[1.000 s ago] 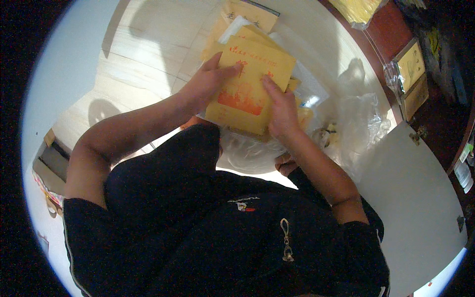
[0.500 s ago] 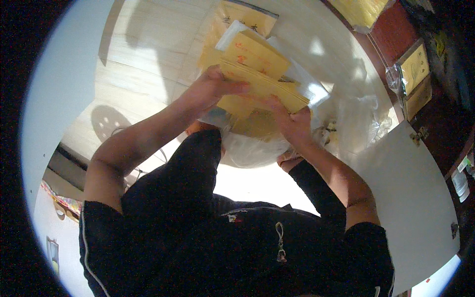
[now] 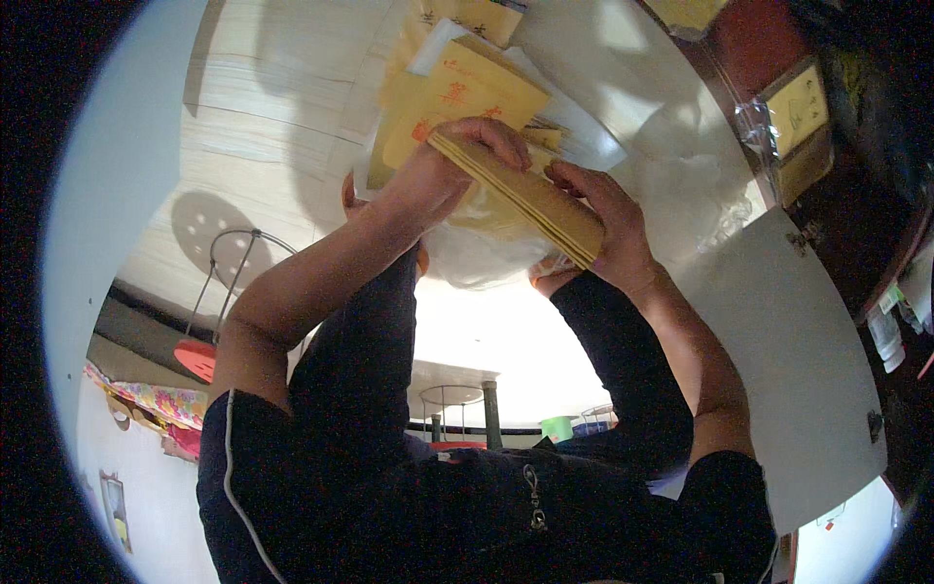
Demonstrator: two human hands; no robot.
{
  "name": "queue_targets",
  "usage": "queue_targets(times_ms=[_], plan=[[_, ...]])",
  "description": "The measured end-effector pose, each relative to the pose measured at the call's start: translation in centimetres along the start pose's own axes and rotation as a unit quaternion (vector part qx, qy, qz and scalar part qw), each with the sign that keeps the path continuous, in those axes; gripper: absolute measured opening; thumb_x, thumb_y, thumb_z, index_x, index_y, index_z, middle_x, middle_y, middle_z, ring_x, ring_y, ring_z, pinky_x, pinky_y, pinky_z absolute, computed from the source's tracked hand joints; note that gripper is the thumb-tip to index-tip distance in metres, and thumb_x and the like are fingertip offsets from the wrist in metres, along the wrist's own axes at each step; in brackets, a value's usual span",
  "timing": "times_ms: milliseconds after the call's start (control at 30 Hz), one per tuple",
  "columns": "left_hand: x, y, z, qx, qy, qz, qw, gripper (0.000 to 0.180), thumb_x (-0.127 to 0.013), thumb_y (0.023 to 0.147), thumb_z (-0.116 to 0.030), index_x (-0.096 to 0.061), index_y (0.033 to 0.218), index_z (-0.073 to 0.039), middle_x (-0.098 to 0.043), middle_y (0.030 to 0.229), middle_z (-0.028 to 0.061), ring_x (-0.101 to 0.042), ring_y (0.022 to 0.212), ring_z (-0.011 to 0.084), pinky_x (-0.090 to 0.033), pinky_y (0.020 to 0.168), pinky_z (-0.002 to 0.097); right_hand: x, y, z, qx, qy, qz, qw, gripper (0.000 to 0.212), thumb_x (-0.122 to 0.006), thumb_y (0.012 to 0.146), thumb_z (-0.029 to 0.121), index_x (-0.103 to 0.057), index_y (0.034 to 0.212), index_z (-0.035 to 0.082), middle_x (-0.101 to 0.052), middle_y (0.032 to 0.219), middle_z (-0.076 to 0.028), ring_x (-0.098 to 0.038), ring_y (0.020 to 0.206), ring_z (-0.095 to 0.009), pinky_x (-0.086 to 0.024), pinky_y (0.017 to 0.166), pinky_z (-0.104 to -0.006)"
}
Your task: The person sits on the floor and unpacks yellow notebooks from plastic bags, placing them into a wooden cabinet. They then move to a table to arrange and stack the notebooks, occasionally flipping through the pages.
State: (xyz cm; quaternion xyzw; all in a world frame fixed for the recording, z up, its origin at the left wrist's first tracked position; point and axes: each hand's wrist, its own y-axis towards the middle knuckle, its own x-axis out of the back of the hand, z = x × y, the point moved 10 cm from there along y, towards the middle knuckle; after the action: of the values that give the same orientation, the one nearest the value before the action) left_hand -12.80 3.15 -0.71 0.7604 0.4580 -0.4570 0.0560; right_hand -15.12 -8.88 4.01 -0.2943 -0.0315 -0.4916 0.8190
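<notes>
Both hands grip a tilted stack of yellow paper booklets (image 3: 533, 202), its layered edge facing me. My left hand (image 3: 443, 183) is closed round the stack's left end, fingers curled over the top. My right hand (image 3: 615, 216) closes on its right end. Just beyond the stack lies a yellow booklet (image 3: 486, 86) with red writing on its cover. Under and around it are more yellow papers and clear plastic. A crumpled plastic bag (image 3: 477, 258) rests below my hands, between my feet. Further off, a yellow packet (image 3: 467, 19) bears black writing.
A red-seated stool (image 3: 197, 358) with metal legs stands at left. On the right, a white cabinet door (image 3: 778, 360) hangs open beside dark red shelving holding a yellow packet (image 3: 800, 109) in clear wrap. Pale floor (image 3: 292, 127) stretches away at upper left.
The stack has turned up on edge and come nearer to me, uncovering more of the red-lettered booklet. My right fingers have curled in, and my view has shifted, bringing the stool into sight.
</notes>
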Motion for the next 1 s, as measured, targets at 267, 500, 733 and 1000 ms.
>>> queue_targets(times_ms=[267,500,733,1000], plan=[[-6.3,0.4,-3.3,-0.044,-0.074,0.063,0.994,0.015,-0.052,0.076,-0.005,-0.056,0.090,-0.003,-0.056,0.094,0.0084,-0.053,0.093,0.0203,-0.040,0.084,0.0306,3.8,-4.8,1.5,0.007,-0.053,-0.017,0.998,0.051,-0.063,0.069,0.006,-0.051,0.118,0.006,-0.058,0.109,-0.018,-0.058,0.096,-0.031,-0.046,0.086,-0.0343],[-7.9,-4.1,-7.2,0.037,0.026,-0.223,0.974,0.037,-0.054,0.084,-0.021,-0.046,0.115,-0.004,-0.053,0.099,0.0071,-0.051,0.094,0.0172,-0.041,0.083,0.0292,1.4,-10.6,6.8,0.004,-0.236,-0.048,0.971,0.048,-0.062,0.075,0.017,-0.048,0.120,0.006,-0.061,0.099,-0.018,-0.062,0.084,-0.029,-0.048,0.075,-0.0416],[-11.3,-12.7,-10.3,0.131,0.031,-0.279,0.951,0.047,-0.056,0.084,-0.015,-0.038,0.125,-0.001,-0.052,0.113,0.0110,-0.053,0.100,0.0195,-0.045,0.083,0.0319,-2.7,-16.1,16.2,-0.308,0.387,0.166,0.853,0.043,-0.047,0.090,0.037,-0.052,0.105,-0.002,-0.063,0.077,-0.010,-0.063,0.060,-0.014,-0.045,0.041,-0.0229],[-20.5,-20.5,-13.1,0.171,-0.167,-0.304,0.922,0.045,-0.056,0.085,-0.018,-0.038,0.123,0.000,-0.051,0.115,0.0123,-0.054,0.103,0.0239,-0.047,0.085,0.0360,0.1,-20.0,25.2,-0.316,0.396,0.186,0.842,0.040,-0.053,0.086,0.035,-0.054,0.100,-0.003,-0.062,0.076,-0.010,-0.062,0.057,-0.015,-0.042,0.041,-0.0222]])
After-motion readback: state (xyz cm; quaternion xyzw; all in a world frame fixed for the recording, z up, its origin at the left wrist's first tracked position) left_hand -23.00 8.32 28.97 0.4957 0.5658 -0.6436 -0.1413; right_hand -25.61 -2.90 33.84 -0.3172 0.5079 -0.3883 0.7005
